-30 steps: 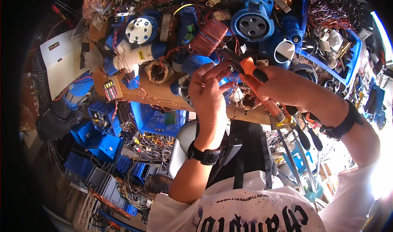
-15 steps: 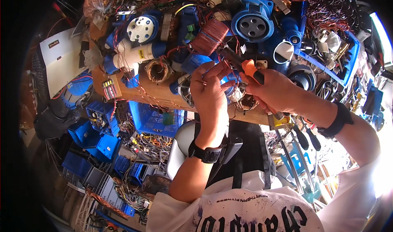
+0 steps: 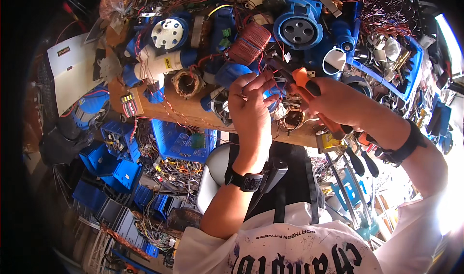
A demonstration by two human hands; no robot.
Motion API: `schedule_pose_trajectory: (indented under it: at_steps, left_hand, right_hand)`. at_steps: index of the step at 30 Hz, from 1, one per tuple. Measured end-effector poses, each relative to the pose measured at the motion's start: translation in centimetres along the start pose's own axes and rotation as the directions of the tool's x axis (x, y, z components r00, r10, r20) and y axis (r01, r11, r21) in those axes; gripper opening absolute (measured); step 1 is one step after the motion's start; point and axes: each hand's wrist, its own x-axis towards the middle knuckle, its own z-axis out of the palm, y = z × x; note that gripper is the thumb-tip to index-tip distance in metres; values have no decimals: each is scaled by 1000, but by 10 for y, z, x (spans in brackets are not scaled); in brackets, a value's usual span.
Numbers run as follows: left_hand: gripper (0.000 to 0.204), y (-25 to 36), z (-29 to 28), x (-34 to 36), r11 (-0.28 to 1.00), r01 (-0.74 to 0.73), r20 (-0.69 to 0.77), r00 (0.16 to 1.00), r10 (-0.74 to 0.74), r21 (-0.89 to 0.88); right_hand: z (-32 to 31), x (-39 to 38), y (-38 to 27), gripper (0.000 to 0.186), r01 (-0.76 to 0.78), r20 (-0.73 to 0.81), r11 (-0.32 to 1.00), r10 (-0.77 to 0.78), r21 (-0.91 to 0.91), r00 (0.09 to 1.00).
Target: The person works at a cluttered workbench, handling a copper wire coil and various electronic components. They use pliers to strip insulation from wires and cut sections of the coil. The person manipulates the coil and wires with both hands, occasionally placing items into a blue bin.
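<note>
My right hand [image 3: 333,102] is closed around pliers [image 3: 300,77] with orange and black handles. Their dark jaws point up and left, close to my left fingertips. With fingers bent and drawn together, my left hand [image 3: 250,102] pinches a thin red wire [image 3: 261,64]. Just beyond it rests a coil of reddish copper wire [image 3: 250,43], with a blue plastic part [image 3: 233,74] under its near side. My fingers partly hide the wire's end, and I cannot tell whether the jaws touch it.
Blue round sockets [image 3: 298,30], white and blue plug housings [image 3: 166,64] and an open motor winding [image 3: 187,83] crowd the wooden bench [image 3: 164,110]. A blue tray [image 3: 411,80] of metal parts lies right. Below the bench edge are blue bins [image 3: 183,146] and tangled wires [image 3: 179,172].
My right hand and the pliers have shifted slightly to the right, and the pliers' jaws have drawn a little away from the coil. My left hand stays almost in place.
</note>
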Motion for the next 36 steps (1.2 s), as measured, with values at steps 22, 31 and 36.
schedule_pose_trajectory:
  at_steps: [22, 31, 36]
  left_hand:
    - [13, -14, 1, 6, 999, -8, 22, 1000, 7, 39]
    - [21, -10, 6, -13, 944, -107, -106, 984, 146, 311]
    - [27, 17, 16, -70, 972, 165, 342, 915, -215, 168]
  right_hand:
    - [-6, -41, -16, 23, 30, 18, 892, -43, 452, 999]
    - [9, -62, -4, 24, 156, -123, 742, -99, 652, 987]
    - [27, -65, -7, 24, 217, -183, 576, -118, 788, 976]
